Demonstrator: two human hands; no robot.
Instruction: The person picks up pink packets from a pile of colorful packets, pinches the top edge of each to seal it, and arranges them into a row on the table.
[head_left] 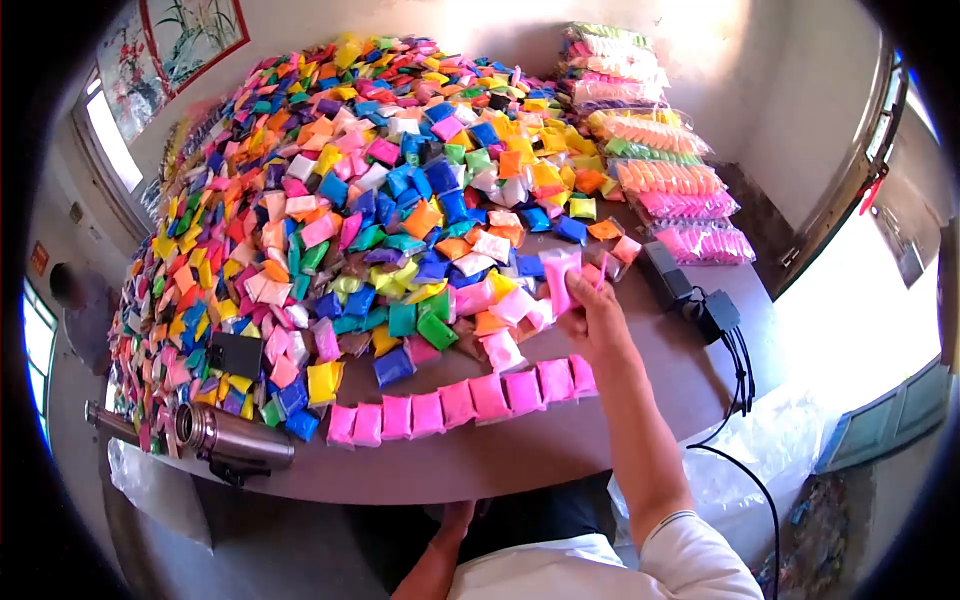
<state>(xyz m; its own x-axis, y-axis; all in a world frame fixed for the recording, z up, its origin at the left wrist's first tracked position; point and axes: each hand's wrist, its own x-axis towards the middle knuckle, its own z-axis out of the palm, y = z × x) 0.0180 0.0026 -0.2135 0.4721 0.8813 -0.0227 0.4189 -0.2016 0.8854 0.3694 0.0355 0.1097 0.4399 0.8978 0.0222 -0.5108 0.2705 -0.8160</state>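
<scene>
My right hand (590, 310) is closed on a pink packet (560, 280), held above the table just past the right end of a row of pink packets (457, 404). That row lies side by side along the table's front edge. Beyond it rises a large heap of small coloured packets (400, 190). Down at the table's front edge, close to my lap, is my left hand (460, 514); its fingers are hidden.
Stacked clear bags of packets (690, 205) stand at the back right. Black boxes with cables (716, 314) lie on the right side. A metal flask (235, 436) and a black box (236, 355) are at the left. Another person (85, 310) is at the far left.
</scene>
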